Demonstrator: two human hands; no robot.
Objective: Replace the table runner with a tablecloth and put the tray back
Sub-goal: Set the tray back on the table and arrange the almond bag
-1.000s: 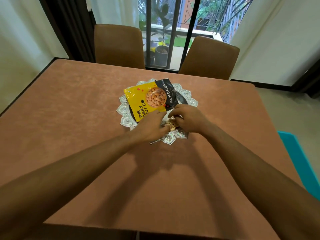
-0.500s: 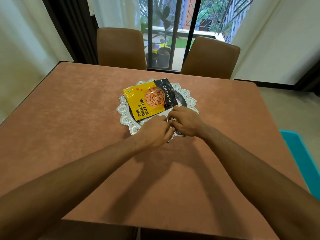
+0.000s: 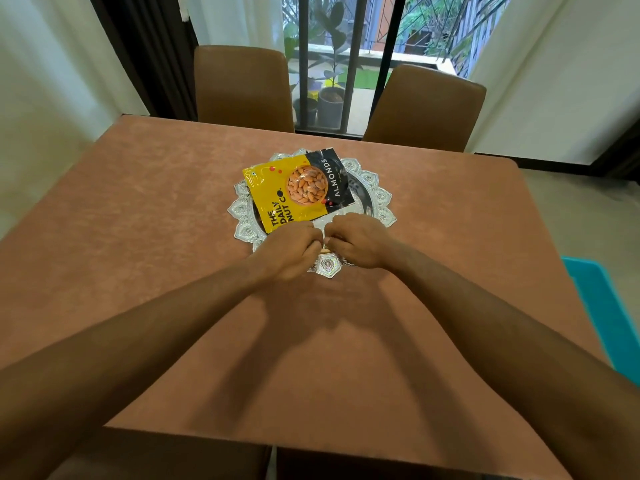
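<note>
Tablecloth (image 3: 329, 358), rust-brown, covers the whole table top and lies smooth. Both arms extend over it from 6 o'clock. Left hand (image 3: 289, 251) and right hand (image 3: 356, 242) meet almost knuckle to knuckle over the 6 o'clock rim of the tray (image 3: 381, 202), fingers curled under. A small tan thing (image 3: 325, 251) shows between them; whether either hand pinches it or the rim, cannot tell. The tray is silver with a scalloped edge and sits on the cloth at table centre. Almond packet (image 3: 298, 192), yellow and black, lies flat across it toward 10 o'clock. Teal object (image 3: 602, 306) off the table edge at 3 o'clock. Brown chair (image 3: 242, 84) at 11 o'clock, second chair (image 3: 422, 109) at 1 o'clock. Barred window (image 3: 346, 46) behind, with a potted plant (image 3: 330, 102) outside.
</note>
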